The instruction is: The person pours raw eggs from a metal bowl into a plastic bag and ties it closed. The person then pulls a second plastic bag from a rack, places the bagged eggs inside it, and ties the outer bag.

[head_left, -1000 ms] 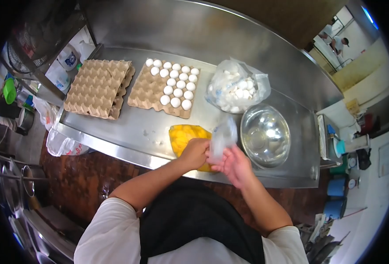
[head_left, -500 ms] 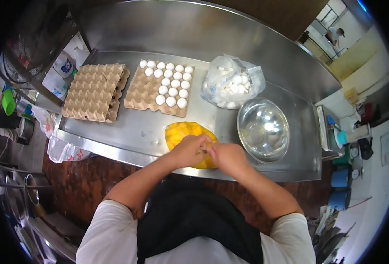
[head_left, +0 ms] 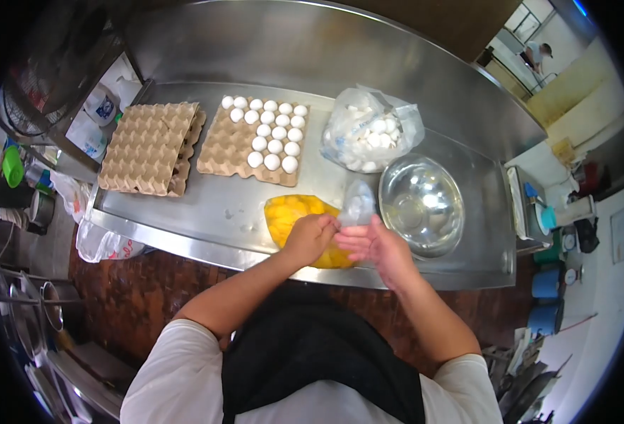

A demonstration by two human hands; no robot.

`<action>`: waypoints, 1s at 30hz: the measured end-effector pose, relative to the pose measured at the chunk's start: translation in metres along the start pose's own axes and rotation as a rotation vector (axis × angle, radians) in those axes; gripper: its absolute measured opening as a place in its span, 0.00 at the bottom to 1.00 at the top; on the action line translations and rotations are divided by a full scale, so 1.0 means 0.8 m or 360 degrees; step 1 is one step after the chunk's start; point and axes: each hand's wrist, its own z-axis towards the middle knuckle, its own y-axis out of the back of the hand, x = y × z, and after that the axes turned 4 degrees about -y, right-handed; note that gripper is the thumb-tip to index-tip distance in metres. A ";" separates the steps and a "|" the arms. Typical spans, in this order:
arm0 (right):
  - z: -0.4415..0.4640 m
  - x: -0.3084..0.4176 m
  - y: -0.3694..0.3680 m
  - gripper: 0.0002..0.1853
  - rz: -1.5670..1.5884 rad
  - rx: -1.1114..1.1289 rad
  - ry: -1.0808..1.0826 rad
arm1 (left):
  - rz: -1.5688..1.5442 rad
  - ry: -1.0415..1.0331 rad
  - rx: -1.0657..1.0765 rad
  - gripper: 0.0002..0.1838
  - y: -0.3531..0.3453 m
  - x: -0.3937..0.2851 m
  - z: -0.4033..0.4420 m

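Note:
A clear plastic bag of yellow contents (head_left: 289, 215) lies near the steel counter's front edge. My left hand (head_left: 310, 239) is closed at the bag's gathered neck, over its right part. Just to the right, my right hand (head_left: 379, 249) is open, palm turned up and fingers stretched towards the left hand. The bag's loose clear plastic top (head_left: 358, 203) stands up beyond the fingertips, between both hands. Exactly where the fingers meet the plastic is too small to make out.
An egg tray (head_left: 227, 145) holds several white eggs. Left of it are stacked empty trays (head_left: 142, 148). A plastic bag of eggshells (head_left: 368, 134) sits behind a steel bowl (head_left: 421, 205) at right. A person (head_left: 536, 55) stands in the far background.
Half a second ago both hands were closed together at the bag's neck. Since then my right hand has opened and moved slightly right, and the clear plastic top shows again.

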 end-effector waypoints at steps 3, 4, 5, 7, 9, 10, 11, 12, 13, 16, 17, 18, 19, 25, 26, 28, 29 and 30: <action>-0.005 0.012 -0.025 0.19 -0.2080 -0.0424 0.1144 | -0.0193 0.0109 0.0218 0.12 0.008 0.006 0.004; -0.005 0.017 -0.032 0.19 -0.2796 -0.0555 0.1540 | -0.0265 0.0126 0.0302 0.13 0.011 0.008 0.006; 0.011 0.003 -0.023 0.16 -0.2777 -0.0624 0.1610 | -0.0259 0.0102 0.0366 0.13 0.014 0.008 0.007; 0.020 -0.006 -0.012 0.14 -0.2798 -0.0534 0.1244 | -0.0246 0.0057 0.0482 0.13 0.024 0.004 0.009; 0.025 -0.009 -0.011 0.13 -0.2713 -0.0467 0.0880 | -0.0181 0.0051 0.0461 0.14 0.032 0.006 0.006; 0.026 -0.010 -0.015 0.13 -0.2618 -0.0453 0.0692 | -0.0153 0.0057 0.0453 0.14 0.035 0.007 0.001; 0.026 -0.013 -0.017 0.13 -0.2519 -0.0436 0.0507 | -0.0138 0.0075 0.0235 0.15 0.037 0.005 -0.006; 0.030 -0.019 -0.015 0.13 -0.1993 -0.0399 0.0331 | -0.0116 0.0084 0.0021 0.16 0.042 0.002 -0.010; 0.038 -0.031 -0.009 0.13 -0.1462 -0.0361 0.0163 | -0.0090 0.0085 -0.0188 0.17 0.047 -0.001 -0.011; 0.045 -0.051 -0.025 0.14 -0.0336 -0.0225 -0.0299 | -0.0874 0.1360 0.0726 0.10 0.068 -0.008 -0.008; 0.036 -0.041 -0.044 0.15 -0.0334 -0.0160 -0.0461 | -0.0988 0.1552 0.0744 0.09 0.061 -0.015 -0.004; 0.029 -0.029 -0.062 0.15 -0.0334 -0.0096 -0.0615 | -0.0913 0.1473 0.0710 0.11 0.056 -0.007 -0.003; 0.023 -0.028 -0.074 0.16 -0.0543 -0.0005 -0.0510 | -0.0838 0.1391 0.0681 0.12 0.050 0.006 -0.001; 0.023 -0.056 -0.025 0.16 -0.1419 -0.0053 0.0134 | 0.1111 0.0288 0.0899 0.10 0.074 -0.038 0.032; 0.022 -0.050 -0.014 0.16 -0.1694 -0.0103 0.0284 | 0.1201 0.0164 0.0853 0.10 0.067 -0.040 0.034; 0.025 -0.046 -0.001 0.16 -0.1499 -0.0137 0.0234 | 0.1367 -0.0074 0.0746 0.09 0.053 -0.037 0.033; 0.030 -0.046 0.000 0.16 -0.1408 -0.0216 0.0260 | 0.1393 -0.0209 0.0699 0.08 0.051 -0.034 0.033; 0.036 -0.048 0.002 0.15 -0.1316 -0.0292 0.0282 | 0.1417 -0.0341 0.0653 0.08 0.050 -0.031 0.033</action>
